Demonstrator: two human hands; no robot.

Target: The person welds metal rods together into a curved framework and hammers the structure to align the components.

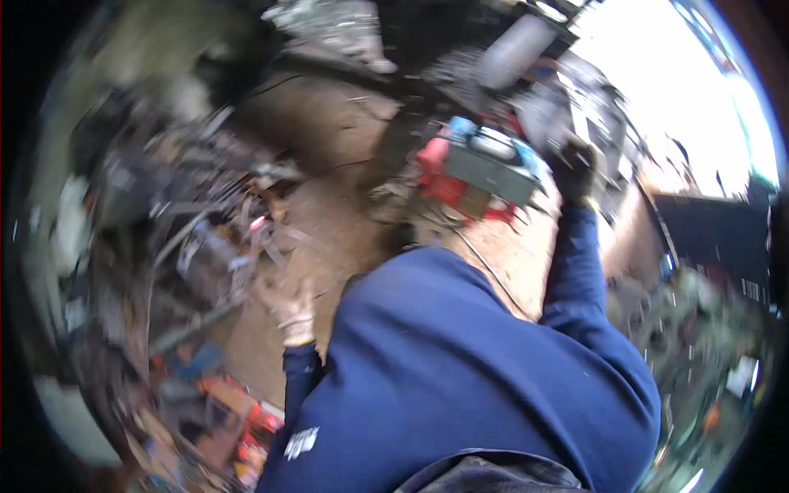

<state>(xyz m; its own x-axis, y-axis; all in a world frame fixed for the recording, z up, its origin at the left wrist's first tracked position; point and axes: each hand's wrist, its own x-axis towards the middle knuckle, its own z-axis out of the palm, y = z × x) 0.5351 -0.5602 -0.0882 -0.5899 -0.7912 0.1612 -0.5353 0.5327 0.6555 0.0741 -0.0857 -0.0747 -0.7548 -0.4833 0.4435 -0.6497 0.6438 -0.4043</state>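
Observation:
My left hand [293,310], in a pale glove, hangs low at the left with its fingers spread and nothing in them. Nearest to it are a metal frame [189,234] and a heap of scrap-like parts [238,197], all blurred. My right hand [575,168], in a dark glove, reaches forward at the end of a blue sleeve. It is beside a grey machine-like shape [546,111]; smearing hides its fingers and whether it touches anything. Just left of that hand stands a grey-green box-shaped thing [491,174] with red parts and light blue and white items on top.
A dark cable or hose [493,275] runs over the brown floor [349,205]. Red and orange items [246,419] lie at the lower left. Cluttered greenish material [699,345] fills the right side, below a dark panel [707,230]. Bright light enters at the upper right.

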